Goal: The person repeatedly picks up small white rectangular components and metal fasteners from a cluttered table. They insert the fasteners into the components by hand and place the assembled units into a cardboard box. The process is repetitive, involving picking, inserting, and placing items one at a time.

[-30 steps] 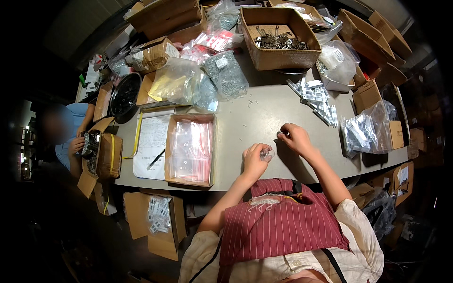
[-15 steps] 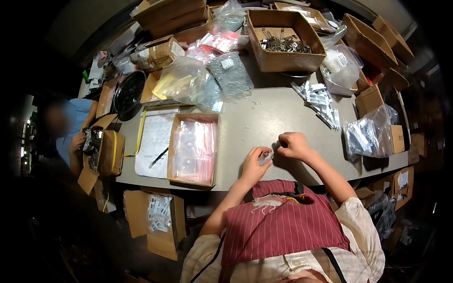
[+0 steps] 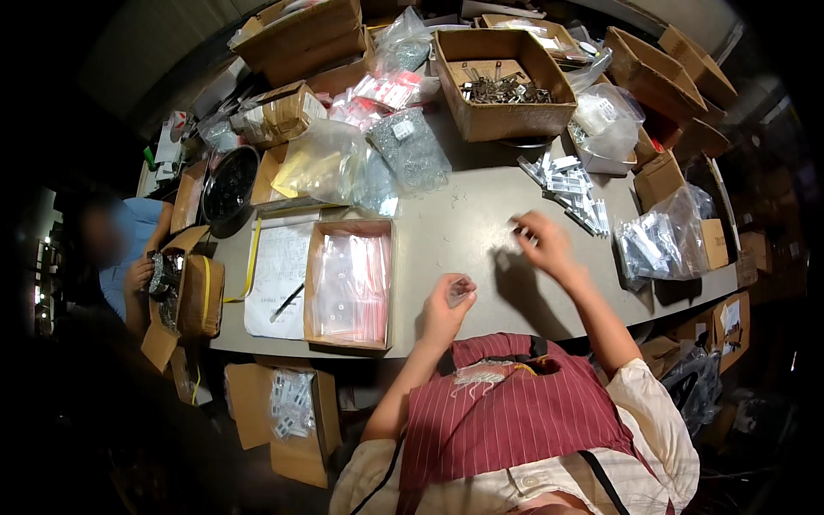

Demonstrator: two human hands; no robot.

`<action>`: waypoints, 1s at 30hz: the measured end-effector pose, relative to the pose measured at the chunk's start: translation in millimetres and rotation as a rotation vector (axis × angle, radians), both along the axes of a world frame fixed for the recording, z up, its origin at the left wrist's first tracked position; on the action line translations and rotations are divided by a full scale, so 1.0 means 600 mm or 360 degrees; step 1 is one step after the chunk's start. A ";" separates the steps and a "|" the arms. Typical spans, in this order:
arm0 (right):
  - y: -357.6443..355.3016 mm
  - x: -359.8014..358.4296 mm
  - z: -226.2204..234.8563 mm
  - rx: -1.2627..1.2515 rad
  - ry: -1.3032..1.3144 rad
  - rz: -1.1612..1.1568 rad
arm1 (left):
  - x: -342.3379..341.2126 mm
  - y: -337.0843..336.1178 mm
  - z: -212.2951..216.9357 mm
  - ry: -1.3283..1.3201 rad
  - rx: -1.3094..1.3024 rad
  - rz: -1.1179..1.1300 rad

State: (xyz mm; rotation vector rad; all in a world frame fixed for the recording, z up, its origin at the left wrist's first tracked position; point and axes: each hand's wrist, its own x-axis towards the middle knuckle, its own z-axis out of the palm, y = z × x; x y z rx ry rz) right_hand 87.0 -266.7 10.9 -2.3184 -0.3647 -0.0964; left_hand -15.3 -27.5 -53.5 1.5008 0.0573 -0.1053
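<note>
My left hand, near the table's front edge, is closed round a small clear plastic bag. Higher up and to the right, my right hand is raised above the table with its fingers drawn together. Something tiny may be between those fingertips, but it is too small to make out. Beyond the hands a few tiny slivers lie on the table. To the left stands a shallow cardboard box of flat clear bags with red edges.
A carton of small metal parts stands at the back. White-and-grey metal pieces lie in a pile at right, near a bag of similar pieces. A written sheet with a pen lies left. Another person handles a box at far left.
My hands have moved apart: the right one has gone up and away over the table, while the left one, still holding the clear bag, has shifted slightly left and nearer me.
</note>
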 end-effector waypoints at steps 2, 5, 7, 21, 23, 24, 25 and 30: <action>-0.070 0.047 -0.032 -0.0708 -0.0455 -0.0427 | -0.008 0.011 0.012 -0.0006 -0.0036 0.0193; -0.150 0.078 -0.059 -0.0812 -0.0364 -0.0803 | -0.008 0.033 0.011 0.0071 0.0060 0.0296; -0.183 0.086 -0.090 -0.0619 -0.0624 -0.0832 | 0.001 0.035 -0.002 0.0099 -0.0037 0.0272; -0.179 0.149 -0.062 -0.1166 -0.0586 -0.0341 | 0.028 -0.027 0.026 0.0060 0.0138 -0.0020; -0.188 0.150 -0.057 -0.1227 -0.0511 -0.0218 | 0.032 -0.026 0.019 0.0048 0.0155 -0.0084; -0.178 0.152 -0.050 -0.1250 -0.0478 -0.0136 | 0.034 -0.024 0.027 -0.0002 0.0225 -0.0079; -0.164 0.143 -0.049 -0.1130 -0.0376 -0.0130 | 0.032 -0.024 0.042 -0.0044 0.0289 -0.0068; -0.045 0.039 0.067 0.0207 0.0677 0.0415 | 0.038 -0.020 0.051 -0.0089 0.0437 -0.0029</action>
